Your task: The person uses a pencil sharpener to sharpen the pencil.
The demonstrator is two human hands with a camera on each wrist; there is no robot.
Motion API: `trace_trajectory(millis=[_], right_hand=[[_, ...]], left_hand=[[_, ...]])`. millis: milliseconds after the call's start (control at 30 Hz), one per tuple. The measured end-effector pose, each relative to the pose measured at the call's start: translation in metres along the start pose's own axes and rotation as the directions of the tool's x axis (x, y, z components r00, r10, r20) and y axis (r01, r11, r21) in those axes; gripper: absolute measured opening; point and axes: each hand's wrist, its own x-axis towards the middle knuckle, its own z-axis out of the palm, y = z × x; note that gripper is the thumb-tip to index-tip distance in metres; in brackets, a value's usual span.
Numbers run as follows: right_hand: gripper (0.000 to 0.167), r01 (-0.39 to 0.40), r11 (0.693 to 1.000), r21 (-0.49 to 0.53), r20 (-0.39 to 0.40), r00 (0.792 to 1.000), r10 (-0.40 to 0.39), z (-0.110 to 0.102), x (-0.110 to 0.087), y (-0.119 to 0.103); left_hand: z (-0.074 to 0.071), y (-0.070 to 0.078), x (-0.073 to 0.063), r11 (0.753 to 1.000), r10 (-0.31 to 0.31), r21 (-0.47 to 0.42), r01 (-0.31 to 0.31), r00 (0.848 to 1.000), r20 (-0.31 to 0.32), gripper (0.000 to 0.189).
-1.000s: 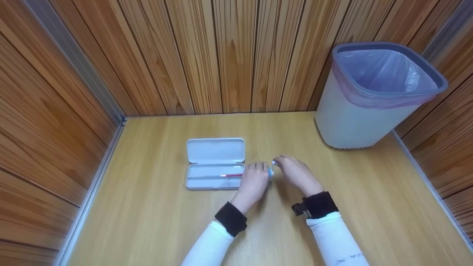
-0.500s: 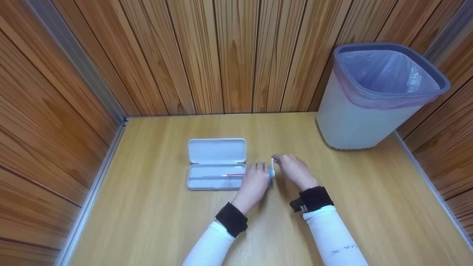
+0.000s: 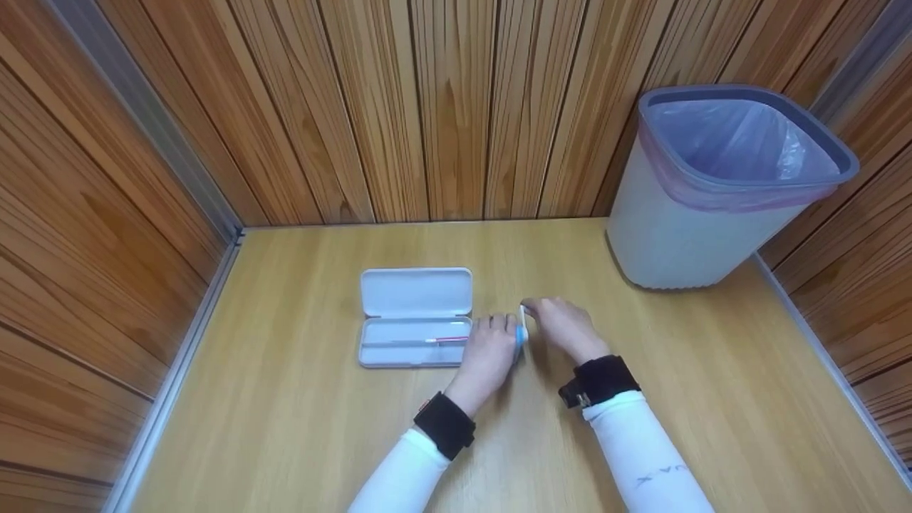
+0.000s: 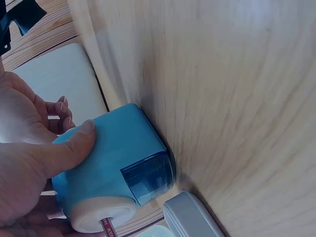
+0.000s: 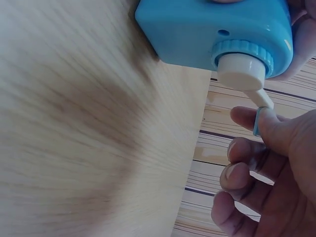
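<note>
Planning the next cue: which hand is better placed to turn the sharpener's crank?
Probably the right hand: it pinches the crank by its end, while the left hand holds the sharpener.

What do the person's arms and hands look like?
The left hand and right hand are bare, without gloves. White sleeves cover both arms, the right one bearing dark markings. Each wrist has a black band, the right with a small dark attachment.

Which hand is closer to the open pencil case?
The left. The left hand grips the blue sharpener at the right end of the pencil case; the right hand is farther right, pinching the sharpener's crank.
</note>
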Motion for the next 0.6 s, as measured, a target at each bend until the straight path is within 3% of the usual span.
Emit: trace_trajectory(millis=[100,300,467,600], right_hand=[[0.032,-0.002,1.0,-0.009,0.002,1.0,0.002,0.0,0.001,0.0],[0.032,-0.004,1.0,-0.011,0.019,1.0,0.004,-0.001,0.002,-0.002],[0.031,-0.004,0.999,-0.031,0.03,1.0,0.005,-0.002,0.004,-0.003],[0.028,0.019,0.998,-0.066,0.018,1.0,-0.018,-0.003,0.005,-0.003]], left_hand=[[-0.001,0.001,0.0,1.0,-0.013,0.002,0.013,1.0,0.012,0.026],[-0.002,0.006,0.0,0.993,-0.058,0.103,0.061,0.998,-0.035,0.017],[-0.002,0.01,-0.001,0.984,-0.093,0.152,0.094,0.996,-0.008,0.019],[-0.003,0.01,-0.001,0.982,-0.089,0.161,0.096,0.995,-0.05,0.019]])
